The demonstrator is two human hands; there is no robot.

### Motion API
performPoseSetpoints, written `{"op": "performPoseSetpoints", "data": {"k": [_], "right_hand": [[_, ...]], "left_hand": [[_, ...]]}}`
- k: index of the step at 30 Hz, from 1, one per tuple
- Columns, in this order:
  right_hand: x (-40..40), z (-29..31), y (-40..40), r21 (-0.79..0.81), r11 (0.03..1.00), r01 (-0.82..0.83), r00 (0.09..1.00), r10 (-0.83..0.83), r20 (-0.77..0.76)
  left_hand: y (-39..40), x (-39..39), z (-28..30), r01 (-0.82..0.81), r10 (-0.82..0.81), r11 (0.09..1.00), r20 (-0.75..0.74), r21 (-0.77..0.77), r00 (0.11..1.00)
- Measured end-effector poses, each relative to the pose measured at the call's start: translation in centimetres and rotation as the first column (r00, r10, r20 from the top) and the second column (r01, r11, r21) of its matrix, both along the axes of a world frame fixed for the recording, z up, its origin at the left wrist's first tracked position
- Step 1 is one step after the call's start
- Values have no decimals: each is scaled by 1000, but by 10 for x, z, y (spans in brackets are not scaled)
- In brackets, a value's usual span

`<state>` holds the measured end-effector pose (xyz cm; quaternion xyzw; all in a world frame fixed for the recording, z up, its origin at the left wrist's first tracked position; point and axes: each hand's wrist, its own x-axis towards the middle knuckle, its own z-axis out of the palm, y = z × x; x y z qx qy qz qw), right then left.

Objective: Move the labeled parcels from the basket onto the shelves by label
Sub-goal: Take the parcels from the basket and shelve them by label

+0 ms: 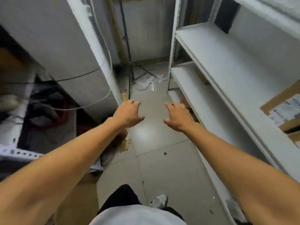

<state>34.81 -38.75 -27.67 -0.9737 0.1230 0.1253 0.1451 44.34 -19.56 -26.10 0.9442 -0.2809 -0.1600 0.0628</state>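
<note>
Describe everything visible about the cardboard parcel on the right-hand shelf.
The cardboard parcel sits on a shelf of the white rack at the right edge of the view, partly cut off by the frame. It is brown cardboard with a white printed label on its upper face; the print is too blurred to read. It lies flat, turned at an angle to the shelf edge. Neither hand touches it: the right hand is out over the floor.

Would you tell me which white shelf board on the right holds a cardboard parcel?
The upper shelf board, with the labeled cardboard parcel at its near end; the lower board looks bare.
</note>
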Motion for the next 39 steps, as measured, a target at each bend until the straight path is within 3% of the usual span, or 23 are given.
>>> {"op": "performPoseSetpoints", "data": {"k": [3,6,11,15,28,35,39], "right_hand": [[31,3,85,13,962,-271,963,271,1],[49,6,183,26,853,-521,854,521,0],[43,12,332,24,670,-742,670,742,-14],[28,14,424,41,517,-855,517,856,-25],[-16,-8,659,137,153,-979,142,986,-90],[-16,-49,735,234,84,-969,31,975,-221],[-9,-62,764,246,-11,-969,-68,972,-224]], "left_hand": [[98,-12,3,-207,207,978,8,0,978],[196,-40,-6,-454,454,891,-27,21,890],[344,-114,-33,-747,750,661,-109,77,652],[437,-178,-43,-881,884,464,-114,94,453],[592,-314,-46,-997,980,-70,-188,-15,-66],[598,-316,-71,-950,890,-305,-376,-69,-258],[593,-300,-85,-933,842,-347,-470,-93,-266]]}}
